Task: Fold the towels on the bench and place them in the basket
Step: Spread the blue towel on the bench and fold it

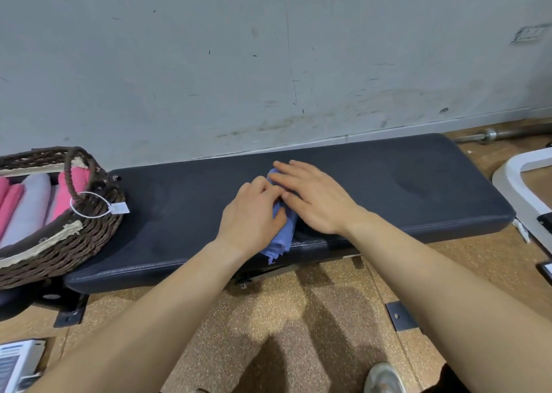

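A blue towel (282, 238), folded into a narrow strip, lies across the middle of the dark padded bench (403, 189), its near end hanging over the front edge. My left hand (254, 213) grips the strip from the left, thumb and fingers closed around it. My right hand (313, 195) lies flat on top of the far part of the towel, fingers spread. A brown wicker basket (98, 225) stands on the bench's left end, holding rolled pink towels (67, 192) and a pale lilac one (33, 204). Most of the blue towel is hidden under my hands.
A white tag (119, 208) hangs on a loop from the basket handle. A grey scuffed wall runs behind the bench. A metal bar (490, 134) lies by the wall at right, a white frame (513, 183) beside the bench's right end. Cork-coloured floor, my shoe (383, 377) below.
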The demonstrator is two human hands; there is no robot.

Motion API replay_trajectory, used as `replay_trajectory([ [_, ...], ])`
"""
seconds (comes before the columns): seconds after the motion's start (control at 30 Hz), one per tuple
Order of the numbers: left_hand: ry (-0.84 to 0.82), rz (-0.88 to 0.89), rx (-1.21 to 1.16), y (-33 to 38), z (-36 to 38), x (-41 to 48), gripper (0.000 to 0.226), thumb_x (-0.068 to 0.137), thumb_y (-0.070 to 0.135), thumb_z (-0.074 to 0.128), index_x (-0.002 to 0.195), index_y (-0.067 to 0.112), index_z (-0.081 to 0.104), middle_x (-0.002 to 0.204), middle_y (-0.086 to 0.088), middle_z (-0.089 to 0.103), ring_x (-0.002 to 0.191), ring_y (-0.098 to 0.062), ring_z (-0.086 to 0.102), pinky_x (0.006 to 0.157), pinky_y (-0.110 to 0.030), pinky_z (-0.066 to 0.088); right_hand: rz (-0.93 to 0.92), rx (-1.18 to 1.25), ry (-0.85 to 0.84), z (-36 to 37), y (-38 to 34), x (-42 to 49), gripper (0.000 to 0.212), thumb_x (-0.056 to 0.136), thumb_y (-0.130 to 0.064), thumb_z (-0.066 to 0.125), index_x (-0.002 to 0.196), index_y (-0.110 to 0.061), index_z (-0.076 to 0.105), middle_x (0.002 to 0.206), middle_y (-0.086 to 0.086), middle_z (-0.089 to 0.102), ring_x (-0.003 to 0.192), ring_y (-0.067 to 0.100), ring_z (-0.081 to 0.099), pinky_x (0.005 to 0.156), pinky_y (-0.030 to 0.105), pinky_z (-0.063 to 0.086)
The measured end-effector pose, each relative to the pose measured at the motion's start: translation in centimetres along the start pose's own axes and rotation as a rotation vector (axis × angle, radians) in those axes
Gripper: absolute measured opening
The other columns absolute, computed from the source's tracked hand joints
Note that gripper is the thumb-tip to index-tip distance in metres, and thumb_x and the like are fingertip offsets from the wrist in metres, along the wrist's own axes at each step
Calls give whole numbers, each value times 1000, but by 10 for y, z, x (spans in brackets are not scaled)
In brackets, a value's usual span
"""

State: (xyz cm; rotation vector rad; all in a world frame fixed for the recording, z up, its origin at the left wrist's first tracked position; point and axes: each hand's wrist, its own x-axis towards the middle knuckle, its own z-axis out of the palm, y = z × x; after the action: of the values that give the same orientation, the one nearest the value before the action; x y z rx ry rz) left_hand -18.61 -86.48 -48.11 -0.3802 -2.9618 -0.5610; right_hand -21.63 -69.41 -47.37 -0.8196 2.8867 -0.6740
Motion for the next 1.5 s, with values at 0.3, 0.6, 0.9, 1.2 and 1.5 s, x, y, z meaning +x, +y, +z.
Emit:
replay_trajectory([
  [0.3,30,11,-77,-21,21,-19,63,95,53,26,149,22,40,150,1,40,135,-23,37,110,-39,37,66,-79,-83,23,19,1,61,100,-57,8,159,-41,11,166,-20,4,154,12,6,123,45,11],
  [0.6,-171,-33,212,-29,25,-16,64,96,53,-6,157,31,-6,166,14,0,153,-22,6,122,-48,5,131,-112,-109,33,17,3,53,107,-48,12,159,-41,3,166,-20,-4,154,13,-2,125,47,3],
  [0.9,-205,-9,173,-22,16,-17,60,103,50,12,158,30,-2,166,11,0,153,-19,9,123,-46,9,-12,-240,-75,-3,-5,16,55,104,-43,18,157,-32,26,167,-13,10,154,12,-1,125,45,-1],
  [1.2,-34,-115,-64,-22,-2,-15,53,92,61,49,132,27,45,108,10,63,104,-15,55,82,-32,48,46,-173,-194,8,12,17,59,102,-61,16,158,-41,15,161,-9,23,145,19,22,122,42,15],
  [1.5,-351,-127,-511,-22,-19,-6,49,75,32,81,114,33,52,101,16,61,87,4,59,76,-20,49,159,66,-421,-36,19,10,60,70,-53,85,122,-44,57,119,-9,39,115,15,35,101,31,36],
])
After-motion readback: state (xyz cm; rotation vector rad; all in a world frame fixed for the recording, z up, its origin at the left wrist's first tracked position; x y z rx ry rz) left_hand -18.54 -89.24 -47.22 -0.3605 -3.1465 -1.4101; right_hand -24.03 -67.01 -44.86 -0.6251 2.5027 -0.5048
